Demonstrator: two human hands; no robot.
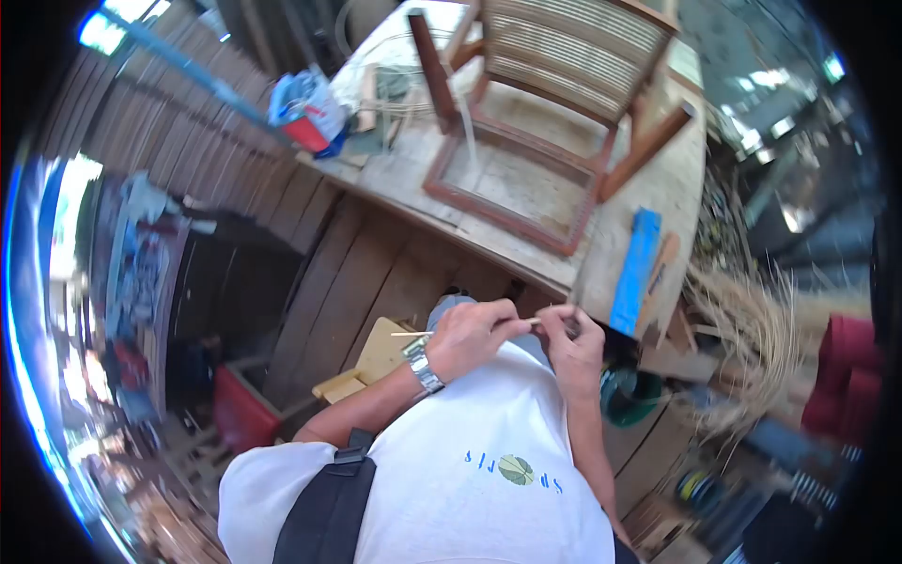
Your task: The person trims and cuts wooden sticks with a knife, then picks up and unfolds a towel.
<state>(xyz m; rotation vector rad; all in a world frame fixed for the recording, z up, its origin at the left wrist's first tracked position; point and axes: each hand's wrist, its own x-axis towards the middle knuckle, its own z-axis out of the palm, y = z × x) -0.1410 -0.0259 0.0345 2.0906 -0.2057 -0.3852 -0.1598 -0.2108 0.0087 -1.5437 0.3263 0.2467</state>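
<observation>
My left hand (470,334), with a metal watch on its wrist, is closed in a pinch on a thin pale rattan strip (411,334). One end of the strip sticks out behind the hand to the left. Close beside it, the closed fingers of my right hand (573,343) grip the strip near its other end. Both hands are in front of my white shirt, short of the table's edge. Beyond them, a wooden chair frame (507,218) lies on the worktable (390,179), its woven cane panel (564,52) at the far side.
A blue strip-shaped object (636,268) lies at the table's right end. Loose rattan strands (752,348) spread out at the right. A plastic bag (310,108) sits at the table's left. Below are a light wooden stool (381,352), a red object (242,409) and a green container (631,399).
</observation>
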